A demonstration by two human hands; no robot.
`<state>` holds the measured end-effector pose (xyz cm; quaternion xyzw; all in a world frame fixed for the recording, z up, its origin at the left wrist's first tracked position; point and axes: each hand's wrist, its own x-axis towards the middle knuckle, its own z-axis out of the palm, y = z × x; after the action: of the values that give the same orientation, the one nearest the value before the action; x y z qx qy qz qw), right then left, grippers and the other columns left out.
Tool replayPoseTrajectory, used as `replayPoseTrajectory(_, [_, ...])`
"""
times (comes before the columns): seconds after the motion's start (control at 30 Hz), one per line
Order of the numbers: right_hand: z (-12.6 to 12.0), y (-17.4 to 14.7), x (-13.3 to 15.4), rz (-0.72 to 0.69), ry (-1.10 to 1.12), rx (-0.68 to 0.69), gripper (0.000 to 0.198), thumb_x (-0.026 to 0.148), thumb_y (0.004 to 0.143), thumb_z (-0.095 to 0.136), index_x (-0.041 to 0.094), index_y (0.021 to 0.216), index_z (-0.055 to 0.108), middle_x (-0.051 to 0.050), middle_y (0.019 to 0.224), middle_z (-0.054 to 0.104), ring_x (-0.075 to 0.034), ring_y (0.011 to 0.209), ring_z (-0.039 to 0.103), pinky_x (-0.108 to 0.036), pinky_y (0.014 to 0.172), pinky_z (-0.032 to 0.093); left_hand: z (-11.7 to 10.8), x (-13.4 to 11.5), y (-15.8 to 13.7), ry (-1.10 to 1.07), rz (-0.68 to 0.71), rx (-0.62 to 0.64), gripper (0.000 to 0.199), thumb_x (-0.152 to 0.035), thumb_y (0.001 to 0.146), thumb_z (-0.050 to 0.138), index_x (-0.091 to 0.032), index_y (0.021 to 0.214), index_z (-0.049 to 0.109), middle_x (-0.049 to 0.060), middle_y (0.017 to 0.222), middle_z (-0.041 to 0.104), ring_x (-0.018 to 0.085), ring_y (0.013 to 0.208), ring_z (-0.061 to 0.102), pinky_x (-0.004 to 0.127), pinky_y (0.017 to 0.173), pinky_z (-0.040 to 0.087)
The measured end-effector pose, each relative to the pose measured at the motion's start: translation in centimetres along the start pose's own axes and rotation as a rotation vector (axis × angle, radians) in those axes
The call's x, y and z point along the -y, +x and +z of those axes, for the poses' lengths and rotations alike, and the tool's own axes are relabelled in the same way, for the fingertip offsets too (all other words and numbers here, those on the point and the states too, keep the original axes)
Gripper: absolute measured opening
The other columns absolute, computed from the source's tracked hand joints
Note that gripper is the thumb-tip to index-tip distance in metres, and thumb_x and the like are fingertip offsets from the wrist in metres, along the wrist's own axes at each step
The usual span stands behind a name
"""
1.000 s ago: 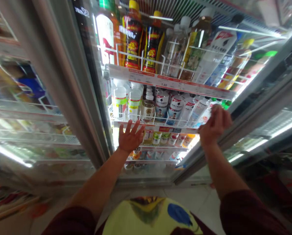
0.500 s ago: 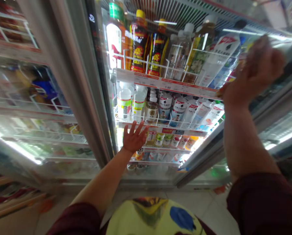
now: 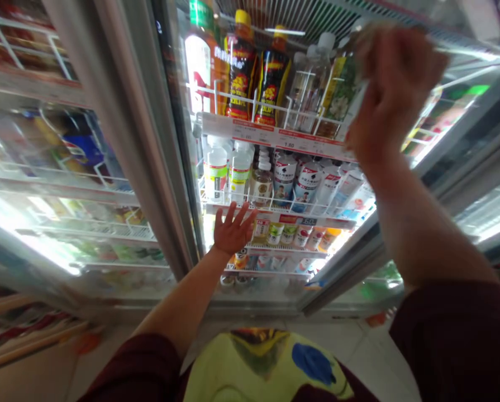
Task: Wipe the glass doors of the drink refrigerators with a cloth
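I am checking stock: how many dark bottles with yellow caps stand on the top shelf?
2: one dark bottle left, the other right beside it, behind the white wire rail. More may stand hidden behind.

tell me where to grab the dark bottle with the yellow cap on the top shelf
Take the dark bottle by its neck just under the yellow cap, coming from the front above the white wire rail; the rail covers its lower body and neighbours stand close on both sides.
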<state>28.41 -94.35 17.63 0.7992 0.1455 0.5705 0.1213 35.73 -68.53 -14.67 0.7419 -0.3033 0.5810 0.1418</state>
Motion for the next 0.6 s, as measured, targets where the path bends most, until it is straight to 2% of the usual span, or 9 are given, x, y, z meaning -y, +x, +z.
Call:
replayPoseTrajectory(0.07, [1.8,-5.6,5.0,-0.328,0.103,-0.167,0.039,0.02,0.108,0.034,0.02,0.132,0.065,-0.006,0.131,0.068,-0.016,0.125,0.059,-0.038,0.107,0.047,0.0,0.0,0.0,-0.003,0.01,-0.018,0.055,-0.035,0.097,0.051,-0.033,0.152,0.048,0.002,0.157,0.048,0.022,0.159,0.014,0.047,0.132,-0.001])
replayPoseTrajectory(0.13, [2.5,-10.0,6.6,-0.682,0.139,-0.059,0.031,0.021,0.103,0.054,0.031,0.129,0.066,0.007,0.124,0.072,-0.009,0.116,0.061,-0.024,0.097,0.049,0.1,0.0,0.0,-0.042,0.016,-0.044,0.057,-0.033,0.098,0.051,-0.032,0.154,0.045,0.002,0.157,0.047,0.021,0.159,0.012,0.046,0.132,-0.001])
replayPoseTrajectory(0.17, [2.3,-11.1,5.7,-0.717,0.134,-0.049,0.033,0.022,0.101,0.058,0.032,0.132,0.064,0.008,0.127,0.07,-0.009,0.118,0.06,-0.023,0.098,0.048,0.1,0.0,-0.1,-0.061,0.014,-0.047,0.058,-0.033,0.098,0.051,-0.032,0.155,0.044,0.002,0.157,0.047,0.021,0.159,0.011,0.046,0.132,-0.001])
replayPoseTrajectory(0.23, [1.3,-11.1,1.4,-0.605,0.124,-0.097,0.036,0.026,0.103,0.055,0.023,0.139,0.06,-0.003,0.133,0.067,-0.017,0.122,0.058,-0.033,0.103,0.046,0.3,0.0,-0.2,-0.065,0.0,-0.036,0.058,-0.034,0.098,0.051,-0.034,0.155,0.043,0.001,0.157,0.047,0.02,0.159,0.012,0.045,0.132,-0.002])
replayPoseTrajectory(0.33, [0.0,-9.4,-4.8,-0.022,0.054,-0.27,0.039,0.027,0.106,0.044,0.015,0.139,0.061,-0.015,0.129,0.064,-0.027,0.121,0.056,-0.051,0.107,0.04,0.5,0.0,-0.3,-0.034,-0.016,-0.02,0.055,-0.036,0.098,0.05,-0.037,0.153,0.046,0.0,0.157,0.048,0.02,0.159,0.014,0.045,0.132,-0.003])
replayPoseTrajectory(0.4, [0.3,-10.4,-4.7,0.249,0.025,-0.385,0.042,0.026,0.106,0.041,0.015,0.142,0.059,-0.017,0.128,0.06,-0.031,0.122,0.053,-0.058,0.106,0.038,0.4,-0.1,-0.2,-0.035,-0.014,-0.031,0.055,-0.036,0.098,0.05,-0.036,0.153,0.046,0.0,0.156,0.048,0.02,0.159,0.013,0.045,0.132,-0.003])
replayPoseTrajectory(0.43, [0.9,-11.9,-3.1,0.277,0.029,-0.422,0.044,0.026,0.106,0.041,0.016,0.146,0.055,-0.018,0.13,0.058,-0.032,0.122,0.052,-0.059,0.105,0.038,0.3,-0.1,-0.2,-0.033,-0.011,-0.043,0.055,-0.036,0.099,0.05,-0.036,0.154,0.045,0.001,0.156,0.048,0.019,0.159,0.013,0.045,0.132,-0.002])
replayPoseTrajectory(0.5, [2.4,-16.1,1.8,0.065,0.109,-0.381,0.052,0.019,0.104,0.041,0.02,0.155,0.043,-0.017,0.131,0.058,-0.028,0.121,0.053,-0.052,0.104,0.041,0.2,-0.1,0.0,-0.017,0.0,-0.063,0.056,-0.035,0.099,0.05,-0.034,0.155,0.044,0.001,0.156,0.048,0.02,0.159,0.013,0.045,0.133,0.001])
replayPoseTrajectory(0.6, [3.6,-21.9,7.2,-0.285,0.213,-0.127,0.046,0.022,0.102,0.051,0.045,0.141,0.056,0.005,0.12,0.07,-0.013,0.103,0.062,-0.025,0.09,0.051,0.0,-0.1,0.1,0.012,0.012,-0.045,0.057,-0.035,0.098,0.05,-0.034,0.155,0.044,0.002,0.157,0.048,0.021,0.159,0.014,0.046,0.132,0.001])
